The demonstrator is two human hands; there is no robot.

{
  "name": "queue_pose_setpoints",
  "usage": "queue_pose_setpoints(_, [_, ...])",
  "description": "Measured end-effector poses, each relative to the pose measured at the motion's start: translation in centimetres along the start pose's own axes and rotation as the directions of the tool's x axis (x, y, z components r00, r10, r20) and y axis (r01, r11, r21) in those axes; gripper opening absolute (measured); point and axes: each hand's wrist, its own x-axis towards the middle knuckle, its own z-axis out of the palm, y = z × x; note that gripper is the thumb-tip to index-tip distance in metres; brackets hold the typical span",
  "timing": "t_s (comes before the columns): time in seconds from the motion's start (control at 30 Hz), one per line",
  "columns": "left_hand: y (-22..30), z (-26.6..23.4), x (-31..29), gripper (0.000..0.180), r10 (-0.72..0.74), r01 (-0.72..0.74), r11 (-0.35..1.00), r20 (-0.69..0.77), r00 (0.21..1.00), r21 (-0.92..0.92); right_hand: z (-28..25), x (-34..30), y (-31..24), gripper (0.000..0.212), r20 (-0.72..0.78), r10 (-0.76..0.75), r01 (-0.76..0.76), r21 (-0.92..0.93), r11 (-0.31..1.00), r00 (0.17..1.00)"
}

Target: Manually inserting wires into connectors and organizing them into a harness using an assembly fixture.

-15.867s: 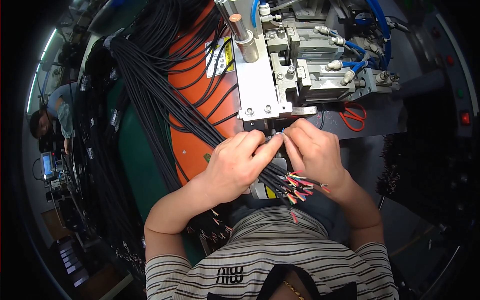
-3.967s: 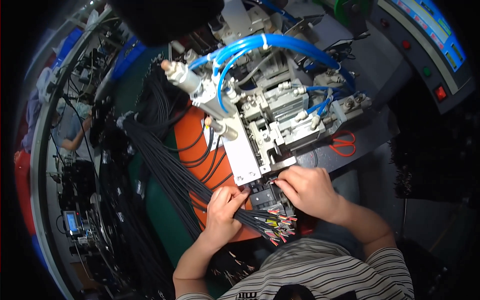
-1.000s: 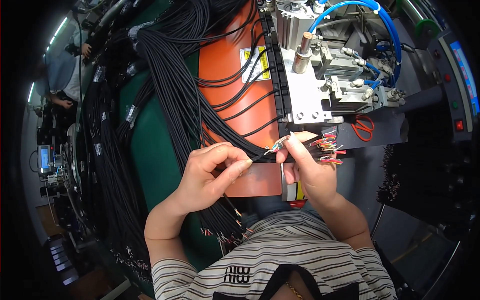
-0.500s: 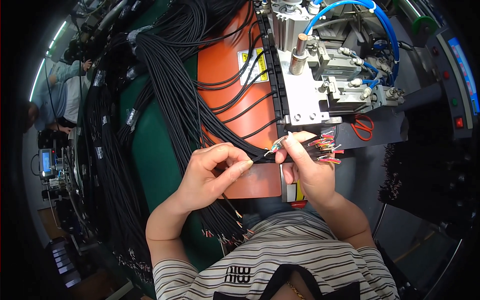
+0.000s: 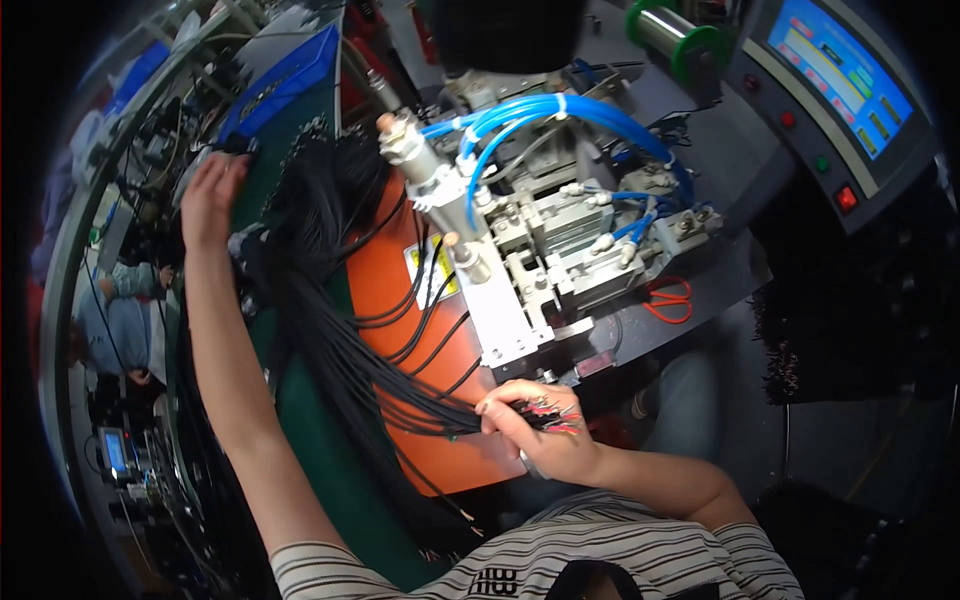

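Observation:
My right hand [image 5: 548,440] is closed around a bunch of black cables [image 5: 425,408] near their ends. Stripped red and white wire ends [image 5: 552,414] stick out past its fingers on the right. Far out to the left, my left hand [image 5: 212,198] is raised with fingers stretched, slightly blurred, and I see nothing in it. It is above the left edge of the large black cable heap [image 5: 320,200]. The held cables run back left into this heap, over an orange sheet [image 5: 440,365].
A metal clamping machine [image 5: 520,300] with blue air hoses [image 5: 560,105] stands beyond my right hand. Red-handled scissors [image 5: 668,300] lie right of it. There are also a control screen [image 5: 840,75], a wire spool [image 5: 675,30], a blue bin [image 5: 285,85] and a person [image 5: 110,320] at left.
My left hand has left the cable ends and swung far forward and left. The right hand keeps the cable bunch, its fingers now wrapped around it. The view has shifted.

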Motion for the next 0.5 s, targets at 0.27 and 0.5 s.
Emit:
queue_pose_setpoints(0.27, [-3.8, 2.6, -5.7, 0.018, 0.309, -0.325, 0.880, 0.102, 0.945, 0.346, -0.1, 0.3, 0.6, 0.007, -0.041, -0.229, 0.221, -0.151, 0.964, 0.972])
queue_pose_setpoints(0.5, [0.4, 13.2, -32.5, 0.056, -0.166, -0.438, 0.710, 0.736, 0.656, 0.551, -0.6, 0.1, 1.3, 0.008, 0.054, -0.485, 0.485, -0.211, 0.849, 0.873])
